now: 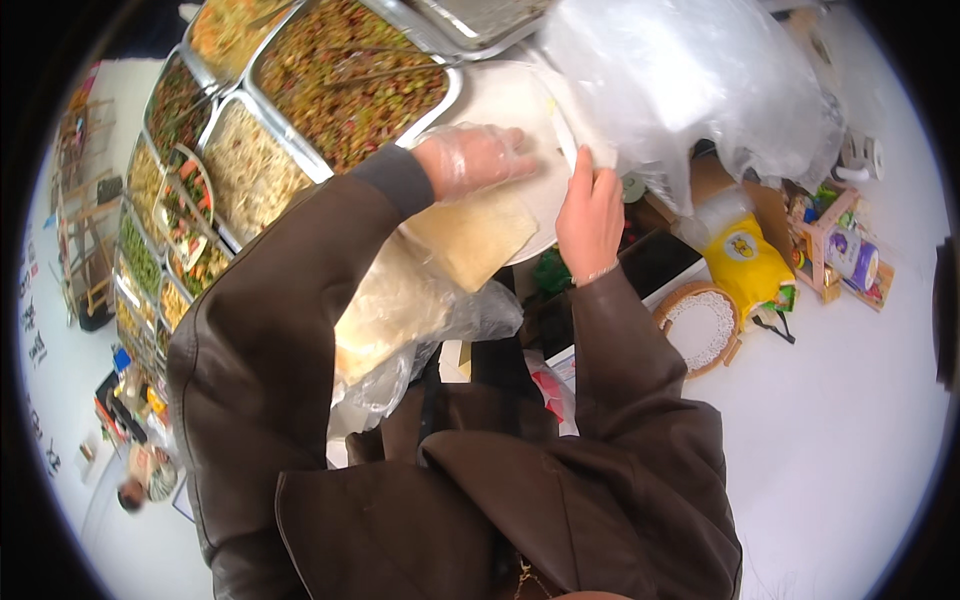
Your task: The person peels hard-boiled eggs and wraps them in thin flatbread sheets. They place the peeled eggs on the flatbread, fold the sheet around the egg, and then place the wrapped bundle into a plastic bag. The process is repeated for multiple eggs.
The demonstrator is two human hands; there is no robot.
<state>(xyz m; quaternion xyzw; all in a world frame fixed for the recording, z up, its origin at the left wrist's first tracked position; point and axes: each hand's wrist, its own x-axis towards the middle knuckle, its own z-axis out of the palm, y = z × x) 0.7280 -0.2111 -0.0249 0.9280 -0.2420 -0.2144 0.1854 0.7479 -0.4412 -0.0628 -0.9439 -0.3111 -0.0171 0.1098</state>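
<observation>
My left hand (476,161), in a clear plastic glove, hovers over a round white board (491,90), fingers pointing right and somewhat apart. Nothing shows in it. In my bare right hand (592,217) is a slim, light-coloured knife-like utensil (562,131), its far end angled up over the board. A pale folded flatbread sheet (480,232) lies across the board's near edge, just below my left hand. More flatbread (394,304) sits in a crumpled clear plastic bag (480,311) closer to my body.
Metal trays of food, including a diced mixed dish (345,82) and pale shreds (247,161), stand to the left. A large clear plastic bag (675,75) bulges at upper right. Below it are a yellow bag (750,262) and a doily-lined basket (697,330). A person (146,476) is far left.
</observation>
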